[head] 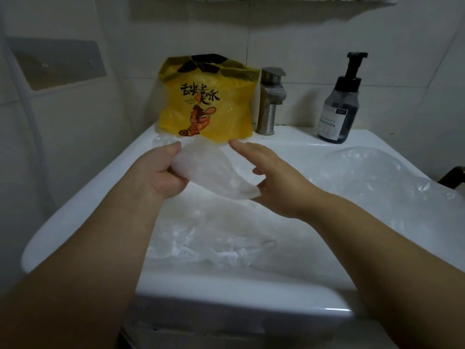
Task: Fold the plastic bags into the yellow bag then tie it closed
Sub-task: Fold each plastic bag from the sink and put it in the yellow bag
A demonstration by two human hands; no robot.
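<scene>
While the left hand (163, 177) has its grip tight on one end of the flat white plastic bag (214, 172) above the white sink (75, 210), the tall yellow plastic bag (208, 96) stands at 12 o'clock on the sink's back edge. The right hand (271, 177) touches the white bag's other corner with its thumb. I cannot tell if that grip pinches. A dark pump bottle (337, 107) stands at 1 o'clock.

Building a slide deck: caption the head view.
Left hand grips a clear bag, right hand at its corner, before the yellow bag on the sink.
</scene>
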